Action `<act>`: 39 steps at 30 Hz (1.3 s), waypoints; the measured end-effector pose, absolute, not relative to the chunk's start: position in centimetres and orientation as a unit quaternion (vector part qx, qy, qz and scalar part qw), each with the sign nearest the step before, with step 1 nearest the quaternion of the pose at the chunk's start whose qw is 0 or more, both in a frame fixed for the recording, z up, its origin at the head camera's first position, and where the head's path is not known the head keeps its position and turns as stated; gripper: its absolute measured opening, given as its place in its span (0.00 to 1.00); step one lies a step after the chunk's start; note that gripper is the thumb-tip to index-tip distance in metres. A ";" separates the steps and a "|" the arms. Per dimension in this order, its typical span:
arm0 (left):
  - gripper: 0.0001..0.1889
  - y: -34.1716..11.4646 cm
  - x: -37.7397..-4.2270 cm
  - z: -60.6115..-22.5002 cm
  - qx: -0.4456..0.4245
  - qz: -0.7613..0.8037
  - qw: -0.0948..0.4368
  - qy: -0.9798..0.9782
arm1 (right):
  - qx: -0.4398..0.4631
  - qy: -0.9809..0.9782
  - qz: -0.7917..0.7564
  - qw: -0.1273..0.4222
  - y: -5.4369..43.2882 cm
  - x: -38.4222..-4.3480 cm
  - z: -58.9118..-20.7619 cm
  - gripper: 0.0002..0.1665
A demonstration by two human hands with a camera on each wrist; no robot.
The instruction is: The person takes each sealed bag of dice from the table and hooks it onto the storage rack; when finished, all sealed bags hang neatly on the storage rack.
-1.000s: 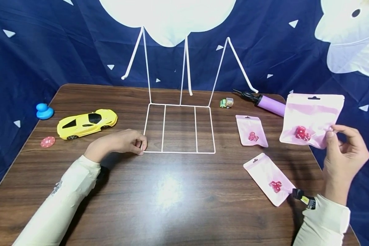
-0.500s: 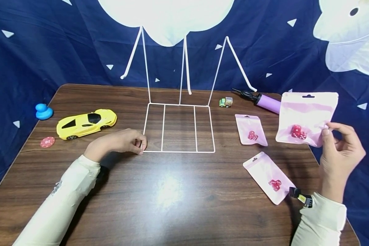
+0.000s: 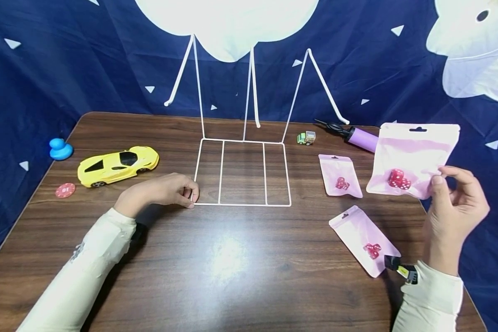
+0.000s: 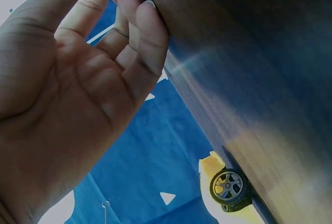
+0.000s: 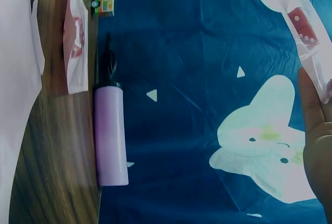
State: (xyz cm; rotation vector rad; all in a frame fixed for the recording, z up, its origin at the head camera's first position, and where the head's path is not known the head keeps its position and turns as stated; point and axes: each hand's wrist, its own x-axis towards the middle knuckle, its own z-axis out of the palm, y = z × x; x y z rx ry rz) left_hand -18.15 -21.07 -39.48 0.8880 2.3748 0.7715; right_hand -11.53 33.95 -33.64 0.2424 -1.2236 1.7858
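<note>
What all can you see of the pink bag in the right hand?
The pink bag looks like thin, glossy plastic, clear enough low down to show red dice with white dots inside. A dark slot sits near its top edge. It is held off the table, roughly upright with the slot uppermost; the right hand pinches its lower right edge.

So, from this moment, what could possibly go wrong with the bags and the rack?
The raised pink bag could slip: the right fingers pinch it only near one side edge.
The white wire rack could shift if the left fingers release its near corner.
The black wrist camera overlaps the nearest bag in the head view, so it might nudge it.
</note>
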 end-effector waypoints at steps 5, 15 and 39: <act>0.11 -21.1 -18.2 -39.4 0.321 0.278 0.246 0.871 | 0.106 -0.484 0.733 0.465 33.3 -11.5 -33.4 0.18; 0.11 -21.0 -18.1 -39.5 0.320 0.277 0.248 0.872 | 0.099 -0.461 0.738 0.483 31.6 -11.3 -32.9 0.16; 0.10 -20.9 -18.2 -39.5 0.318 0.275 0.250 0.872 | 0.113 -0.440 0.749 0.482 27.3 -10.5 -32.3 0.27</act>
